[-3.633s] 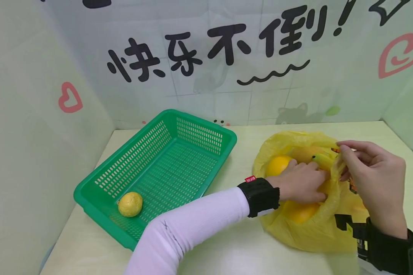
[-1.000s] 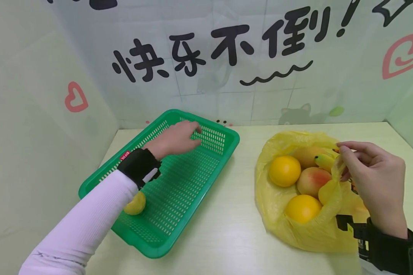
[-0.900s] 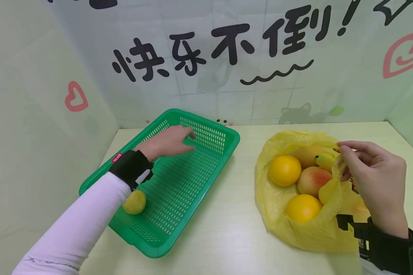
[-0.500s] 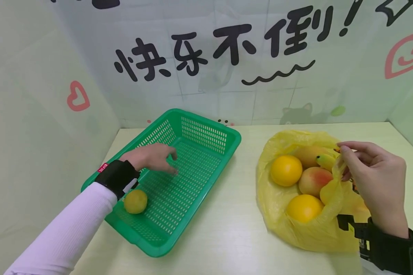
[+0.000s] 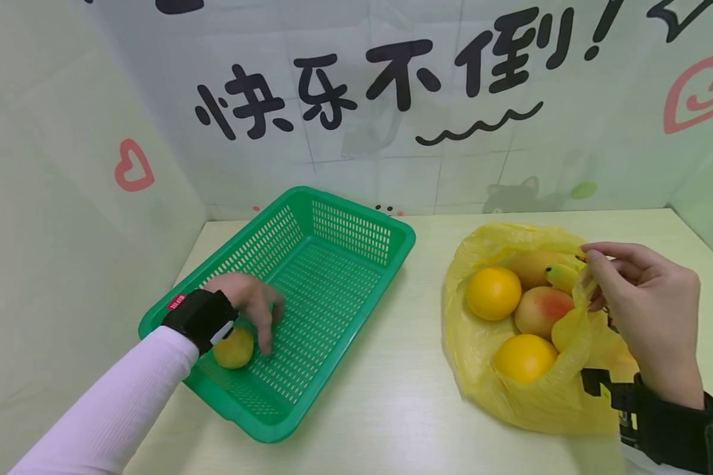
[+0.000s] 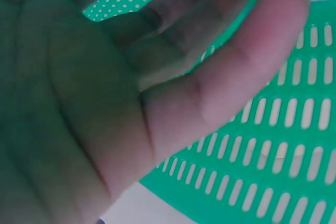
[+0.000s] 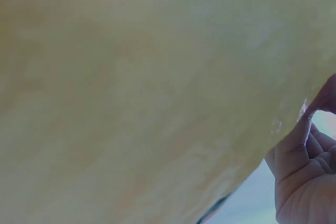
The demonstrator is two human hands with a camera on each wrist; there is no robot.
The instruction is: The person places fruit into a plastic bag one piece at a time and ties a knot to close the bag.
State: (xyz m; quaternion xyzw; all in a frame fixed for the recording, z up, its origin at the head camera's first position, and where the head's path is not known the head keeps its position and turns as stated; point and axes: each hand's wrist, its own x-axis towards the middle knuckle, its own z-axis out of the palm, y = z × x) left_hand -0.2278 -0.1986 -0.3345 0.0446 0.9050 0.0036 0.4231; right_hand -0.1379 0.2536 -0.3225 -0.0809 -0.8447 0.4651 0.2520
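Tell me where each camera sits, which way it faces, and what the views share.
Head: worn on the head, looks down at the green basket and yellow bag; both hands and forearms show.
Left wrist: looks along the left hand at the basket floor.
Right wrist: pressed near the bag; right hand at the edge.
Head and left-wrist views share the basket.

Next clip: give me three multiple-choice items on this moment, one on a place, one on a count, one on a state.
1. Where is the left hand?
A. inside the green basket
B. in the yellow bag
C. flat on the table

2. How many fruits lie in the basket?
A. none
B. one
C. three

3. What is the right hand doing?
A. lying open
B. pinching the bag's edge
C. gripping an orange

Answers: 1 A, the hand is over the basket floor beside the yellow fruit. 2 B, only that fruit shows there. 3 B, fingers hold the plastic rim up.
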